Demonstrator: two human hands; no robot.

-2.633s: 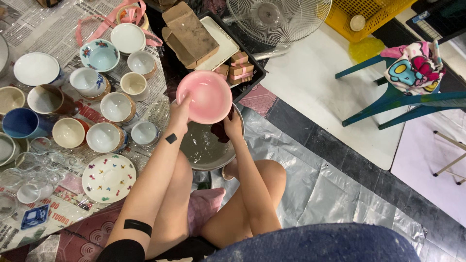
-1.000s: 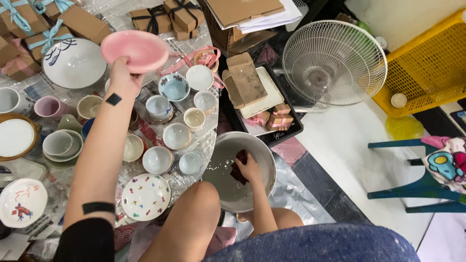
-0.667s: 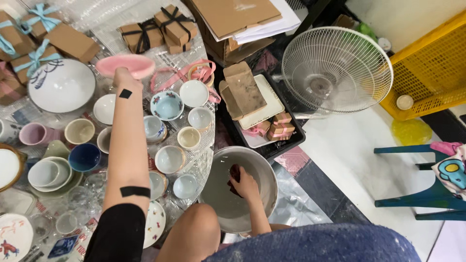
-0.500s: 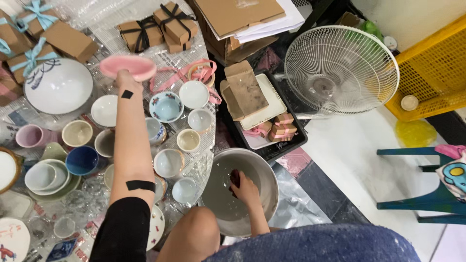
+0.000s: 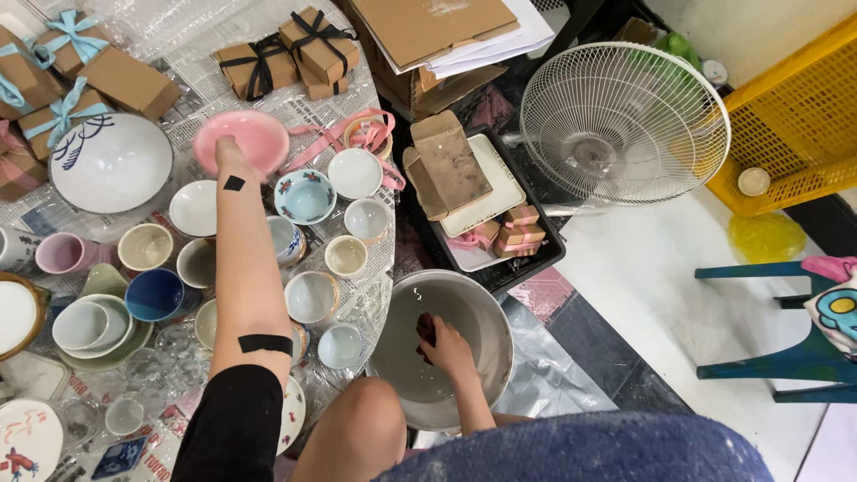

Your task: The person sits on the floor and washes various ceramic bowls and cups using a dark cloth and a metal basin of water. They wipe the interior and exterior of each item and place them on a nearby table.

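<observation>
My left hand (image 5: 228, 154) reaches far forward and grips the near rim of a pink bowl (image 5: 245, 137), which rests on the newspaper-covered floor beside pink ribbon (image 5: 357, 136). My right hand (image 5: 444, 339) is down inside a large metal basin (image 5: 482, 312) between my knees, fingers closed on a small dark red cloth or sponge (image 5: 426, 328). Around my left arm lie several small ceramic cups and bowls, among them a light blue floral bowl (image 5: 304, 196) and a white bowl (image 5: 354, 172).
A big white bowl with blue drawing (image 5: 111, 162) sits at left. Ribbon-tied cardboard boxes (image 5: 284, 52) line the far edge. A black tray with small boxes (image 5: 500, 228), a white floor fan (image 5: 625, 123), a yellow crate (image 5: 794, 116) and a teal chair (image 5: 786, 348) stand to the right.
My left hand carried the pink bowl from over the basin out to the far left and set it down by the ribbon. My right hand dropped into the basin and stays there.
</observation>
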